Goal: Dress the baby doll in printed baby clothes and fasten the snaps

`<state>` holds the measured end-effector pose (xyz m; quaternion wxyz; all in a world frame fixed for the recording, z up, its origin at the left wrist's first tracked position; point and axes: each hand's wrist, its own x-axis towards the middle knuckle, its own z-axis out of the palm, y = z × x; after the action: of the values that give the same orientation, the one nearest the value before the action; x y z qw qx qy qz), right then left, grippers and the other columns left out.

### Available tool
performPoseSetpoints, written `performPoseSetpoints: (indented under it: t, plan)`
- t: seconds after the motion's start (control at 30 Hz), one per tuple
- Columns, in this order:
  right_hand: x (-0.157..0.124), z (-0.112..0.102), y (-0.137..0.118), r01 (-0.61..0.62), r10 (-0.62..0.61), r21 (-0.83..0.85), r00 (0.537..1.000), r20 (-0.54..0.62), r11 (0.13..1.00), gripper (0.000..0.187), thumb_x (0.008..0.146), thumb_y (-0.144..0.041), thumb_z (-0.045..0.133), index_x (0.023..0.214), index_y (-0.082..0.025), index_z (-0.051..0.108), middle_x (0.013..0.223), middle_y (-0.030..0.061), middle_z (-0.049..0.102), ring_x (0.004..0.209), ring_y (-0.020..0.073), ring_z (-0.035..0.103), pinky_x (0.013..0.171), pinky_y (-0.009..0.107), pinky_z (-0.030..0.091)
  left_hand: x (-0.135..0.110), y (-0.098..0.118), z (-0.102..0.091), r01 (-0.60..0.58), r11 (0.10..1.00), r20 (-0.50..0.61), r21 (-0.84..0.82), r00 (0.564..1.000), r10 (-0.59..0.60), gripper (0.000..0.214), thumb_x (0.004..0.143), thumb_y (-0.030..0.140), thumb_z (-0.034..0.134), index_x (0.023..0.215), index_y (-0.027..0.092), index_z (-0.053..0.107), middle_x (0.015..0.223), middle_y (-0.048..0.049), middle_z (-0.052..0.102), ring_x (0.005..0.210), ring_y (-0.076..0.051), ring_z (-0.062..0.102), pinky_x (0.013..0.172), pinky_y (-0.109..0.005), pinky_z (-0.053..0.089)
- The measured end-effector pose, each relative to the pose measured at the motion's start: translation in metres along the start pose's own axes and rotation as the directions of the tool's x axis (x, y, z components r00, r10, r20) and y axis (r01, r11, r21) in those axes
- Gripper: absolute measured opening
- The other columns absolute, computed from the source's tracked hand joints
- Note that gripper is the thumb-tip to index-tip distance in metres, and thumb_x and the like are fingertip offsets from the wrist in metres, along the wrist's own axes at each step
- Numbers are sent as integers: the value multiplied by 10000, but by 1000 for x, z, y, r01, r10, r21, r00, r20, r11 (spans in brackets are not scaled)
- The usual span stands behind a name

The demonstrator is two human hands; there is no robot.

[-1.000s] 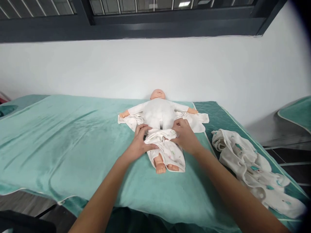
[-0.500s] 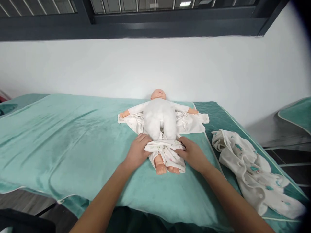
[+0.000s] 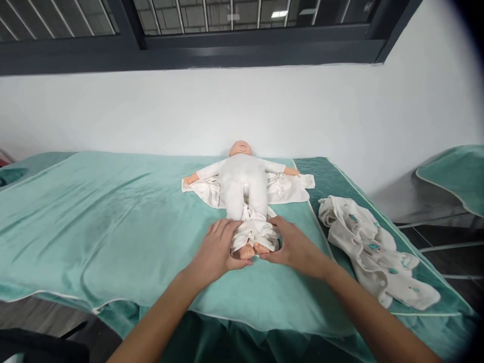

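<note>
A baby doll (image 3: pixel 245 174) with a white cloth body lies on its back, head toward the wall and arms spread. A white patterned baby garment (image 3: pixel 289 190) is spread open beneath it, and its lower part is bunched around the doll's lower legs. Toes of both feet (image 3: pixel 247 251) poke out at the bottom. My left hand (image 3: pixel 215 248) curls round the bunched cloth from the left, thumb beside a foot. From the right, my right hand (image 3: pixel 297 247) grips the same cloth, thumb below the other foot. The fingertips are partly hidden behind the cloth.
A light green cover (image 3: pixel 124 227) lies over the bed under the doll. On the darker green strip at the right rests a crumpled white garment with green prints (image 3: pixel 372 252). A white wall (image 3: pixel 189 111) stands behind, and a green-covered seat (image 3: pixel 457 174) is at far right.
Both hands have shifted from the garment's upper fold toward the doll's feet, thumbs now near the toes. The bunched cloth sits lower around the feet. The view has shifted slightly.
</note>
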<state>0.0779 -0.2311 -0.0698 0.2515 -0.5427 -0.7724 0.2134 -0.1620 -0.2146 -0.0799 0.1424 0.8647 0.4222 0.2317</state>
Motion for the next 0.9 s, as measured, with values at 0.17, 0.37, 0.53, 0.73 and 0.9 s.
performPoseSetpoints:
  t: [0.17, 0.37, 0.53, 0.73, 0.9]
  plan:
    - [-13, -14, -18, -96, 97, -29, 995, 36, 995, 343, 793, -490, 674, 976, -228, 550, 933, 20, 661, 866, 223, 601, 725, 304, 396, -9, 19, -14, 102, 993, 49, -62, 994, -99, 437, 832, 454, 656, 1184, 236, 518, 1099, -47, 648, 1016, -250, 597, 893, -397, 437]
    - [-40, -27, -41, -91, 90, 20, 994, 61, 996, 168, 722, -144, 586, 832, -222, 486, 749, -30, 590, 681, 149, 520, 611, 255, 299, -33, 48, -34, 309, 896, 153, -319, 950, -273, 308, 841, 264, 604, 1135, 248, 516, 849, 32, 608, 763, -161, 562, 691, -271, 418]
    - [-56, -47, -59, -89, -85, 377, 903, 421, 922, 269, 698, -279, 750, 857, -208, 545, 782, -40, 554, 672, 121, 470, 577, 226, 314, -42, 64, -72, 403, 752, 464, -522, 874, -146, 244, 811, 380, 672, 946, 201, 576, 885, 25, 593, 767, -129, 530, 646, -223, 392]
    - [-37, -78, -84, -22, -375, 572, 734, 566, 820, 421, 748, -520, 748, 848, -180, 520, 817, -28, 465, 740, 114, 428, 655, 236, 348, -36, 68, -144, 370, 831, 680, -416, 733, 14, 455, 668, 427, 809, 1020, 221, 609, 935, 17, 626, 824, -153, 569, 660, -206, 422]
    - [-6, -113, -129, 147, -340, 449, 858, 386, 881, 411, 919, -589, 499, 844, -190, 566, 762, -12, 467, 694, 119, 411, 620, 255, 345, -17, 87, -215, 188, 939, 601, -288, 799, 25, 422, 768, 443, 725, 1149, 283, 642, 1103, -5, 669, 936, -196, 619, 744, -233, 481]
